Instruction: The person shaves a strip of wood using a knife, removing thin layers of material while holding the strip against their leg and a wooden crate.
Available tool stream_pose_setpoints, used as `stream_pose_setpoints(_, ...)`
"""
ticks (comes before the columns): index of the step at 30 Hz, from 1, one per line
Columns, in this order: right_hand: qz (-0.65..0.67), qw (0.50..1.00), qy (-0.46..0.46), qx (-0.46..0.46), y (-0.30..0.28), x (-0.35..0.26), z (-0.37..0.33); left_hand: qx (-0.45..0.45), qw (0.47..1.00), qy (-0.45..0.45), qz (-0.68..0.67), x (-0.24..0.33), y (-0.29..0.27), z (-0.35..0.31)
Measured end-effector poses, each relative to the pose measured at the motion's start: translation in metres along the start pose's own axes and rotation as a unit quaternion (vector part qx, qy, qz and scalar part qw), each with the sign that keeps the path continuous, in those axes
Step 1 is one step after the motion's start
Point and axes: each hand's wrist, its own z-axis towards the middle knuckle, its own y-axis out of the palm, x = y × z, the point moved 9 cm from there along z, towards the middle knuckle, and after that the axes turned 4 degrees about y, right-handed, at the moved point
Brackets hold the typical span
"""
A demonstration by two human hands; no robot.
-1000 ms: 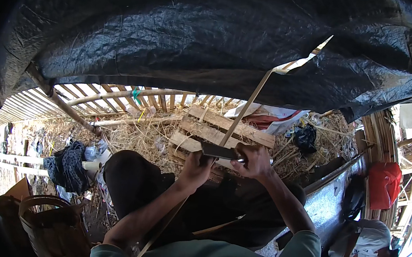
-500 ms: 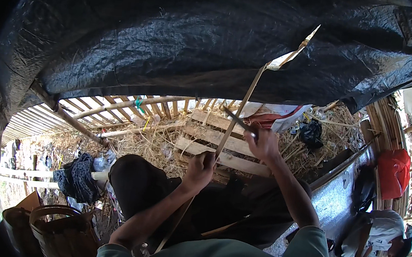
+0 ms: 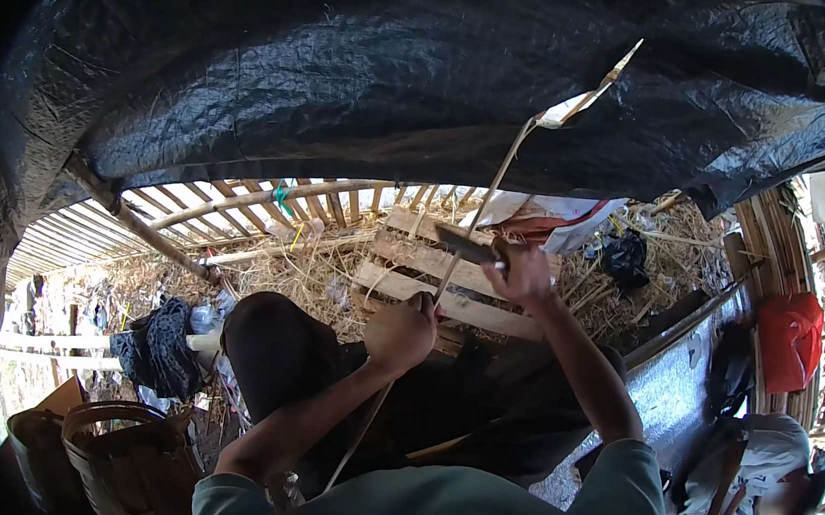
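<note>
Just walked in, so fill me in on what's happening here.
A person sits under a black tarp, working a long bamboo strip. The left hand grips the strip low down, while the right hand holds a dark knife across it higher up. The strip's far end rises toward the tarp. A wooden pallet lies on straw ahead, a woven basket at lower left.

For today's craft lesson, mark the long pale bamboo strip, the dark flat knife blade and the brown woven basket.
long pale bamboo strip [image 3: 496,188], head view, upper stretch.
dark flat knife blade [image 3: 462,244], head view, mid blade.
brown woven basket [image 3: 124,469], head view, side wall.
</note>
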Motion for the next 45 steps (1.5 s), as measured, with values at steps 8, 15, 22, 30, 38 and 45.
stream_pose_setpoints(8, 0.081, 0.993, 0.088, -0.004, -0.007, 0.022, 0.007, -0.06, 0.932, -0.266, -0.238, -0.031, 0.015, -0.014)
stream_pose_setpoints(15, 0.03, 0.982, -0.163, -0.092, 0.01, -0.073, -0.018, 0.084, 0.992, 0.093, 0.001, -0.002, -0.014, -0.008)
stream_pose_setpoints(22, 0.048, 0.979, 0.177, 0.086, -0.02, 0.058, 0.02, 0.029, 0.996, -0.079, -0.018, -0.001, -0.014, -0.006)
stream_pose_setpoints(30, 0.079, 0.994, 0.08, -0.006, 0.013, -0.007, -0.009, -0.028, 0.945, -0.242, -0.216, -0.038, -0.001, -0.013)
stream_pose_setpoints(38, 0.046, 0.99, -0.117, -0.062, 0.011, -0.055, -0.009, -0.07, 0.924, -0.283, -0.245, -0.05, 0.014, -0.015)
stream_pose_setpoints(45, -0.014, 0.973, 0.227, 0.047, -0.026, 0.06, 0.026, -0.1, 0.944, -0.253, -0.185, -0.028, 0.009, -0.014)
